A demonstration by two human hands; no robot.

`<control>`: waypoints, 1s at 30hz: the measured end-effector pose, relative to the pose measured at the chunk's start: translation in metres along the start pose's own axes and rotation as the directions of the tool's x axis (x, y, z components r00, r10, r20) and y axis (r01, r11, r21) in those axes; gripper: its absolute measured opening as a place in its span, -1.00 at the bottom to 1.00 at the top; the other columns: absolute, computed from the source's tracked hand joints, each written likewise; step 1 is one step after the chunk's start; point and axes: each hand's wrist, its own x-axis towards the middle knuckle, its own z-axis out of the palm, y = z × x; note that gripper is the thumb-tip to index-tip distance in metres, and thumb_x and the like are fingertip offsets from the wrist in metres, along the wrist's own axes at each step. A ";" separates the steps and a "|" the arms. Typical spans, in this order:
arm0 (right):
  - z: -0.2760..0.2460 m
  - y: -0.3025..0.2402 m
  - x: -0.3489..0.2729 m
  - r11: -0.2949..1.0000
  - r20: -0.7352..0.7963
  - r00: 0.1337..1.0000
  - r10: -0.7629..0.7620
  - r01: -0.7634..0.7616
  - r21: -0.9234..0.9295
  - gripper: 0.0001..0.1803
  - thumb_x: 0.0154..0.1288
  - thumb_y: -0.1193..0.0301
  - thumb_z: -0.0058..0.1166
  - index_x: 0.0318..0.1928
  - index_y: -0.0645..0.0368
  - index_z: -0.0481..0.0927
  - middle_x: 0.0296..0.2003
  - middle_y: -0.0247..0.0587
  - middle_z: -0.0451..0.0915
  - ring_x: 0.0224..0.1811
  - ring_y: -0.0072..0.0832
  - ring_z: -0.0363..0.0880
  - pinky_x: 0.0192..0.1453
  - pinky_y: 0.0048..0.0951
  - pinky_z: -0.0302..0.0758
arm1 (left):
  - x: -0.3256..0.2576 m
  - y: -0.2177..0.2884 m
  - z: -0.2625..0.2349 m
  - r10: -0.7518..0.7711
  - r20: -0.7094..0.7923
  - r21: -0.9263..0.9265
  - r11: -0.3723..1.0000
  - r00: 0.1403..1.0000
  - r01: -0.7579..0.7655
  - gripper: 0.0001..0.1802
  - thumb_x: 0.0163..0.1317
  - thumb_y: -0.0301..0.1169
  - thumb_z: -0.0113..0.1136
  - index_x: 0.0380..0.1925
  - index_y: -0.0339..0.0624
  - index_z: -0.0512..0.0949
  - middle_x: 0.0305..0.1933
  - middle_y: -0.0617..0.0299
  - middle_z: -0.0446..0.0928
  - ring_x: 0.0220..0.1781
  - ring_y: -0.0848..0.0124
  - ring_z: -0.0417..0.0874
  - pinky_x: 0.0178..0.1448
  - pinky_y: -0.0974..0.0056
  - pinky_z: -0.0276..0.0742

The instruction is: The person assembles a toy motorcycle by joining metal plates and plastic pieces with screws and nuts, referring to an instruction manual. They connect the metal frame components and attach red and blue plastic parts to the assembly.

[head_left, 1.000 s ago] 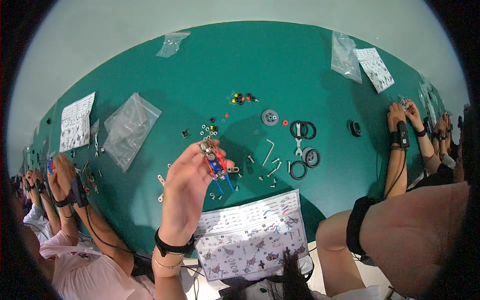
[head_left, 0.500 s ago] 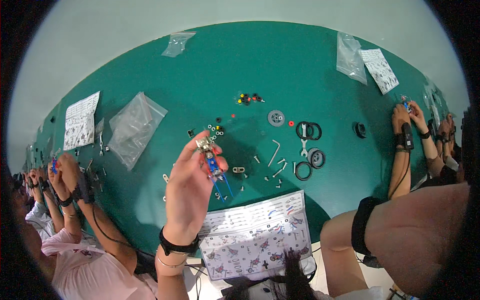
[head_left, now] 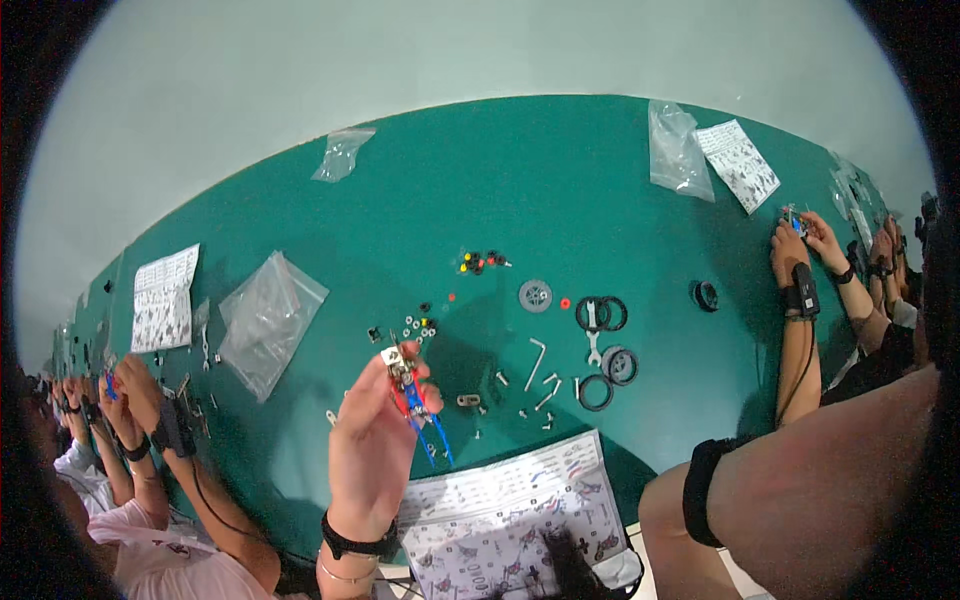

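In my left hand (head_left: 375, 435) is a small toy model (head_left: 412, 395) of red and blue pieces with silver metal parts, gripped between thumb and fingers. Two thin blue prongs extend from its lower end. The hand is raised above the table, left of the middle, and hides part of the model. Below it lies a printed instruction sheet (head_left: 500, 500) with small assembly pictures. My right arm (head_left: 820, 480) is bent at the lower right, with a black band around it; its hand is outside the picture.
On the green table (head_left: 480, 180) lie loose nuts, several screws (head_left: 548, 392), an L-shaped hex key (head_left: 536, 362), a wrench (head_left: 593, 335), black rings (head_left: 597, 393) and grey wheels (head_left: 535, 296). Clear plastic bags (head_left: 272, 325) lie farther out. Other people's hands (head_left: 800, 245) work on both sides.
The view has tilted up, so the table and its parts sit lower. My left hand still holds the model, turned slightly. My right arm stays bent at the right.
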 end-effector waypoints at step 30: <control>-0.001 0.004 -0.001 1.000 0.001 1.000 -0.013 0.013 0.001 -0.19 0.22 0.01 -0.06 0.28 0.34 0.06 0.20 0.25 0.20 0.27 0.00 0.18 0.32 0.01 0.12 | 0.003 -0.001 0.005 -0.028 0.057 0.000 1.000 0.998 0.028 -0.65 0.27 -0.35 -0.06 -0.02 -0.35 0.36 -0.18 0.12 0.44 -0.21 0.32 0.47 -0.04 0.31 0.35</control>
